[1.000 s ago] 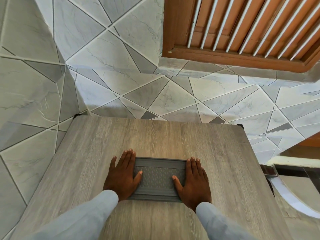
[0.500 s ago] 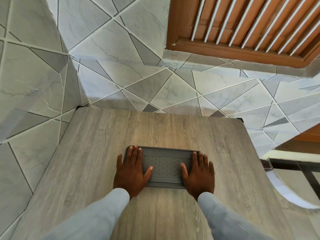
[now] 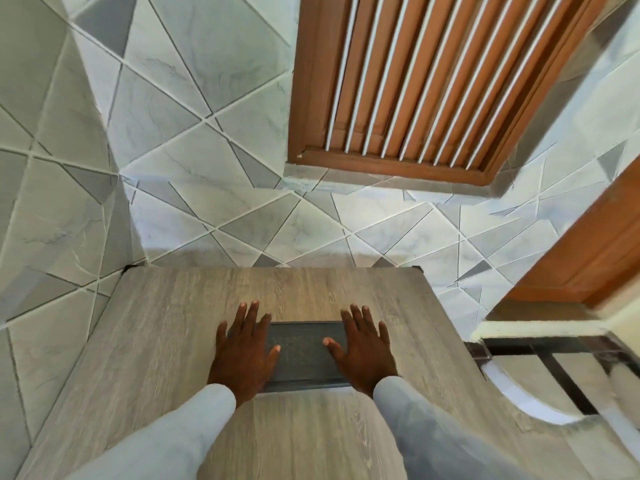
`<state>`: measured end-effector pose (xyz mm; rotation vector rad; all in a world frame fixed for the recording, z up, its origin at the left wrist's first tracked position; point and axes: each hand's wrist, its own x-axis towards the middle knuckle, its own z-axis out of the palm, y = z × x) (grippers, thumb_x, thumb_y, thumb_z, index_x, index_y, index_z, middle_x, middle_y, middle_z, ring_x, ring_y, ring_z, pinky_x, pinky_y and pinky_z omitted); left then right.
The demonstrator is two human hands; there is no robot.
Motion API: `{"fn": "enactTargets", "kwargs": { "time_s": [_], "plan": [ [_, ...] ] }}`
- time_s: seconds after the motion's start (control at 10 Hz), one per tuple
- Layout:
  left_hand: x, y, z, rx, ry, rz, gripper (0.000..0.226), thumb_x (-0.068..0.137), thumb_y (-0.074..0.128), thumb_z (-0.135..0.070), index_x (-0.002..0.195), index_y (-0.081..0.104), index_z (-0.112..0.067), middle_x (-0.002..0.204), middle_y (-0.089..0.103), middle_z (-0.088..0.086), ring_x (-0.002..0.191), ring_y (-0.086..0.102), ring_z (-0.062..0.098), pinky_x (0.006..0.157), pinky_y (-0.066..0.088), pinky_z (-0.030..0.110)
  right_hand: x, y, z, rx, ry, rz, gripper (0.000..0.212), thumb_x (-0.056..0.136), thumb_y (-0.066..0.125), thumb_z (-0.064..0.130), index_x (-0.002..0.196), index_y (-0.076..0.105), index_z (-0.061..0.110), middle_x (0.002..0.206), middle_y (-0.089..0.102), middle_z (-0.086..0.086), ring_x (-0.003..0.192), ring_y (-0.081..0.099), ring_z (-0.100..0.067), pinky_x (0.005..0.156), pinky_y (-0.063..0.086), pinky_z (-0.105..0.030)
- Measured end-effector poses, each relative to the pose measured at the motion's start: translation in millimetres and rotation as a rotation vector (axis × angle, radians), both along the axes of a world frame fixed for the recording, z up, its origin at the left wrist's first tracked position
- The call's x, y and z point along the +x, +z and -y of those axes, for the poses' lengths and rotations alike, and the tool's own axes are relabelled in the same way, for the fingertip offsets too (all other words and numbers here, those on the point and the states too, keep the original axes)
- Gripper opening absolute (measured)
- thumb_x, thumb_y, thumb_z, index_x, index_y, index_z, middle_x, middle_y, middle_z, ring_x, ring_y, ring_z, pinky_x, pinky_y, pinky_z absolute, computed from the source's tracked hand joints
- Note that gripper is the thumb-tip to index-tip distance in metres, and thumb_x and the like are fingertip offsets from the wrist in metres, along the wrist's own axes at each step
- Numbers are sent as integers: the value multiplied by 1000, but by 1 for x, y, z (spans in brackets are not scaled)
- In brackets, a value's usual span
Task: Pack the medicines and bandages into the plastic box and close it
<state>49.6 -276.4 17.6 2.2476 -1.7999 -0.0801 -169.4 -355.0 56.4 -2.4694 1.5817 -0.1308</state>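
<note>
Wood-grain table set against a wall of grey geometric tiles, with a slatted wooden shutter above; one grey plastic box, lid shut, lies flat near the table's middle. Left hand rests palm-down over the box's left end, fingers spread and flat, grasping nothing; right hand lies likewise over the right end, fingers splayed, thumb on the textured lid. Both forearms wear pale sleeves.
</note>
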Motion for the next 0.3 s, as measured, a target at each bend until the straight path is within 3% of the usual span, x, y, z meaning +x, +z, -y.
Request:
{"fn": "enactTargets", "kwargs": {
  "time_s": [0.1, 0.2, 0.3],
  "plan": [
    [-10, 56, -1, -112, -10, -23, 57, 90, 48, -42, 143, 34, -23, 160, 13, 7, 148, 11, 28, 116, 17, 49, -1, 42, -4, -98, 16, 74, 71, 92, 31, 62, 150, 17, 23, 162, 4, -2, 149, -2, -21, 119, 4, -47],
    [-25, 118, -24, -301, -53, -39, 50, 86, 54, -34, 134, 46, -22, 157, 25, 6, 141, 30, 28, 111, 29, 46, -4, 94, -22, -255, 119, 176, 67, 92, 35, 58, 148, 25, 22, 162, 10, -4, 149, 7, -24, 118, 13, -50],
    [-49, 187, -52, -538, -55, -33, 44, 87, 53, -34, 129, 51, -22, 151, 37, 4, 136, 37, 26, 110, 31, 43, -9, 155, -43, -450, 189, 334, 66, 89, 38, 58, 142, 35, 20, 159, 21, -8, 146, 21, -28, 114, 26, -53]
  ]
}}
